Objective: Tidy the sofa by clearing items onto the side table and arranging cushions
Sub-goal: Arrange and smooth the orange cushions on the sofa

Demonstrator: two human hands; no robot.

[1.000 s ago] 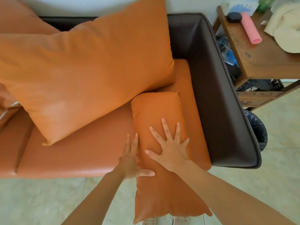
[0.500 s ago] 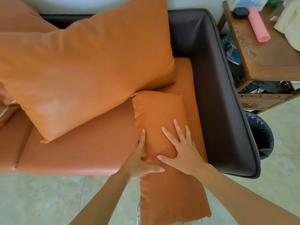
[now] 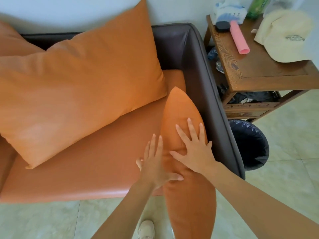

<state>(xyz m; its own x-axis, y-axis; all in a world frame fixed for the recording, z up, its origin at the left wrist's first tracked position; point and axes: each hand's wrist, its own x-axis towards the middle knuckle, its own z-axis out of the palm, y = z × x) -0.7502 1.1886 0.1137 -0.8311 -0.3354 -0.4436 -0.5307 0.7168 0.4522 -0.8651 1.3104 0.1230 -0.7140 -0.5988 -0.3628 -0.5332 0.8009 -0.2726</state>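
While a big cushion (image 3: 77, 90) leans against the back of the sofa (image 3: 203, 94), a small cushion (image 3: 184, 121) lies at the seat's right end, just beside the dark armrest, its near end hanging off the seat's front edge above the floor (image 3: 39, 219). The right hand (image 3: 195, 147) presses flat on it with fingers spread. The left hand (image 3: 155, 164) lies along its left edge, fingers straight and close together, thumb stretched across the cushion toward the right hand; the two hands are just beside each other. Another orange cushion (image 3: 12, 40) shows at the far left. Right of the sofa stands a wooden side table, and on its tabletop (image 3: 269, 66) lie a pink tube (image 3: 239, 37), a small black case (image 3: 222, 25) touching the tube's far end, a tissue pack (image 3: 227, 12), a green bottle (image 3: 258, 6) and a cream cap (image 3: 284, 37). A black-lined bin (image 3: 250, 144) sits on the floor beside the armrest. A pale shoe (image 3: 146, 229) shows at the bottom edge.
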